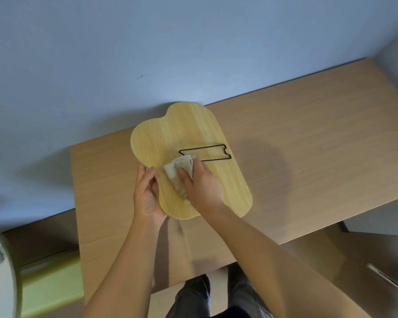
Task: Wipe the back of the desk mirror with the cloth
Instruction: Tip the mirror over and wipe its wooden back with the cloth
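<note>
The desk mirror (pixel 182 134) lies face down on the wooden desk (pixel 308 145), its wavy light-wood back turned up. A black wire stand (pixel 213 152) lies folded flat on that back. My right hand (pixel 202 187) presses a crumpled beige cloth (pixel 177 171) onto the wood, just below the left end of the wire stand. My left hand (pixel 146 196) grips the mirror's near left edge, thumb on top and fingers curled under the rim. The mirror glass itself is hidden underneath.
A pale blue wall (pixel 147 53) runs right behind the desk. A yellow-green box (pixel 51 288) sits low at the left. At the lower right a darker cabinet with a metal handle (pixel 388 281) stands. My legs (pixel 216 299) show below the desk's front edge.
</note>
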Demonstrator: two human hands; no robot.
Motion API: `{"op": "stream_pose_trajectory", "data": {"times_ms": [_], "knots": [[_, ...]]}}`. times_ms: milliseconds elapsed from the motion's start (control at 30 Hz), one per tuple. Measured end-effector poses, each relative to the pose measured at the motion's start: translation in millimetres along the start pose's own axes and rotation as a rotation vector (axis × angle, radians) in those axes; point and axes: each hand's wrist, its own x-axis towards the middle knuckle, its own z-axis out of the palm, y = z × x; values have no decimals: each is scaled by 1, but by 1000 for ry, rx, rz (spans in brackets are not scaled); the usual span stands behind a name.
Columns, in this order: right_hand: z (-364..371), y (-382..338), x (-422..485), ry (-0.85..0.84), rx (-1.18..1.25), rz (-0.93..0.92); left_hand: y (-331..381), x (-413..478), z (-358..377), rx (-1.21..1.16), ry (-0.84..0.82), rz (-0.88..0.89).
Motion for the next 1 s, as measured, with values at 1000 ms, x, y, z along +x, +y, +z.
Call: {"op": "stream_pose_trajectory", "data": {"times_ms": [1000], "knots": [[-76, 155, 41, 92, -138, 263, -22, -7, -2, 0, 58, -31]]}}
